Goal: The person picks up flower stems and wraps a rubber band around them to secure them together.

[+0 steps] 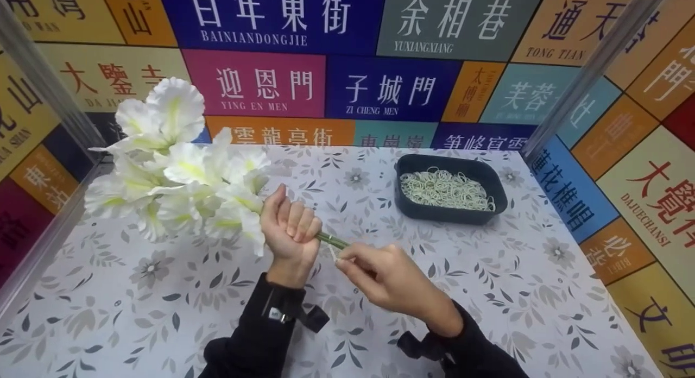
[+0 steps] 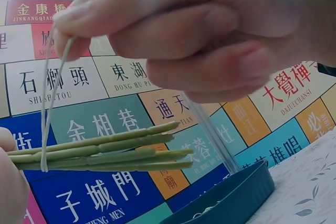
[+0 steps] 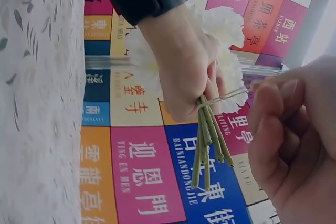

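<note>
My left hand [image 1: 290,226] grips a bunch of white artificial flowers [image 1: 184,163] by the stems, blooms toward the left. Several green stems [image 2: 105,153] stick out past that hand. A pale rubber band [image 2: 46,124] loops round them close to the left hand. Stretched away from the stems, its other end is pinched between thumb and fingertips of my right hand [image 1: 393,277]. In the right wrist view the band [image 3: 226,97] runs taut from the stems [image 3: 206,140] to the right fingers.
At the back right of the table stands a dark rectangular tub [image 1: 450,218] holding many pale rubber bands [image 1: 448,190]. A floral-patterned cloth [image 1: 347,334] covers the table. Panels with printed characters [image 1: 282,84] rise behind and at both sides, with clear posts [image 1: 597,68] at the corners.
</note>
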Action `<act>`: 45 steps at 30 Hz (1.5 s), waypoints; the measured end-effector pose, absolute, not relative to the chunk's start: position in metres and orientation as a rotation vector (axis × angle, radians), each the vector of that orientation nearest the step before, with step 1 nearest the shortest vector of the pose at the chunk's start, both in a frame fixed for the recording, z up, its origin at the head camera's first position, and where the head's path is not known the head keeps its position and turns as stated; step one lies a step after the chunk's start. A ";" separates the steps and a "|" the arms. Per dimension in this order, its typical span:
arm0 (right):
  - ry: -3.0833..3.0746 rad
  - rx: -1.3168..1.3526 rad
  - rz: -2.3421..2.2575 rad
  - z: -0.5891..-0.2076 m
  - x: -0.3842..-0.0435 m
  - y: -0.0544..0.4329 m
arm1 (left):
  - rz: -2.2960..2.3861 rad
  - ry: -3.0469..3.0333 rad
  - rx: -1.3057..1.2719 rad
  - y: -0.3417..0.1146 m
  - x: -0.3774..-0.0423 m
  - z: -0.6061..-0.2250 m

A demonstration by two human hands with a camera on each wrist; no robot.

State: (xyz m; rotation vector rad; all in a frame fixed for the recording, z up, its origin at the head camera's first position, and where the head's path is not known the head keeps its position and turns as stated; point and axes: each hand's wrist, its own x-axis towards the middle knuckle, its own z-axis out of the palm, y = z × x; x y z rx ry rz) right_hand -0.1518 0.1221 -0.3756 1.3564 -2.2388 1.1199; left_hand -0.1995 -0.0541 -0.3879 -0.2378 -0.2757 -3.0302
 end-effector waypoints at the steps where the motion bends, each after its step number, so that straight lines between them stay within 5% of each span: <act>1: -2.262 1.402 1.173 -0.377 -0.151 0.120 | -3.025 -0.268 -0.240 -0.055 -0.199 -0.388; 12: -2.380 1.487 1.259 -0.379 -0.150 0.117 | -2.996 -0.273 -0.246 -0.060 -0.200 -0.388; 18: -2.358 1.260 1.510 -0.373 -0.152 0.126 | -3.027 -0.258 -0.290 -0.062 -0.200 -0.386; 27: -2.160 1.015 0.922 -0.373 -0.175 0.142 | -3.171 -0.252 -0.430 -0.051 -0.194 -0.388; 45: -2.180 0.876 0.888 -0.386 -0.198 0.150 | -3.381 -0.296 -0.470 -0.029 -0.178 -0.387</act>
